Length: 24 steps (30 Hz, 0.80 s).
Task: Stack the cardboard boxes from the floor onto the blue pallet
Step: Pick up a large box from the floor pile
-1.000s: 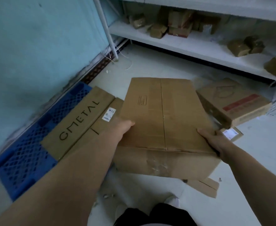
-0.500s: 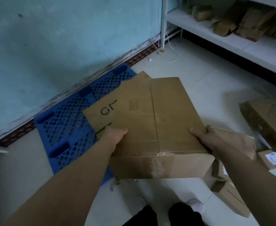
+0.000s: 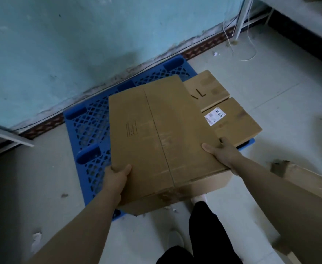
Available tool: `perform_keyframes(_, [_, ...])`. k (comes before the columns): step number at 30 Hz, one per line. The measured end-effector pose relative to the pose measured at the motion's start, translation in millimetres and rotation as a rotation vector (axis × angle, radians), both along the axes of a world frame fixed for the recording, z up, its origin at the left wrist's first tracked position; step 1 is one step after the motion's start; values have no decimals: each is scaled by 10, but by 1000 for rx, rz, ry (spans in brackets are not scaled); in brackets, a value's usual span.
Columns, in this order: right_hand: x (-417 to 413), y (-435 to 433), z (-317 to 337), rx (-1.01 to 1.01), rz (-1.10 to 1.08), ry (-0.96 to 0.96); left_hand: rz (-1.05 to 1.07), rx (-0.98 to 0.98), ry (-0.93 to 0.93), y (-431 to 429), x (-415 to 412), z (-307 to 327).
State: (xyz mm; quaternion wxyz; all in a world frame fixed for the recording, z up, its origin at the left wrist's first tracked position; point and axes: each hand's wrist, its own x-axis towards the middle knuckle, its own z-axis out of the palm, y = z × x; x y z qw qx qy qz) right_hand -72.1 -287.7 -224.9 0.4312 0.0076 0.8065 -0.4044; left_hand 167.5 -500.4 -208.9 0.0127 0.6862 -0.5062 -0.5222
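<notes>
Both hands grip a large brown cardboard box (image 3: 156, 134) taped along its middle seam. The left hand (image 3: 116, 178) clasps its near left corner, thumb on top; the right hand (image 3: 223, 153) clasps its right edge. The box is held over the blue plastic lattice pallet (image 3: 87, 128) by the turquoise wall (image 3: 61, 44), seemingly not resting on it. Two flat brown cardboard boxes (image 3: 230, 115) lie on the pallet's right side.

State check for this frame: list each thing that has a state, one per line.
Big cardboard box: closed, held tilted over the pallet.
Left hand: gripping the box's near left corner.
Right hand: gripping the box's right edge.
Lettered box: closed, lying flat on the pallet.
Labelled box: closed, flat beside it.
Blue pallet: left part bare.
</notes>
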Motion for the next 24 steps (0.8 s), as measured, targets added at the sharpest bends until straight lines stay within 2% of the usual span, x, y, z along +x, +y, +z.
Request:
perform_keyframes(7, [-677,-591,-619,-59,127,32,100,-73,36,-163,-351,-685])
perform_keyframes(14, [-1094,-914,-1259,-59,255,93,154,-103,-10,-213,-595,-1303])
perform_keyframes(24, [-945,-506,-1744,-23,210,71,121,-68,-37,69,-509,-1668])
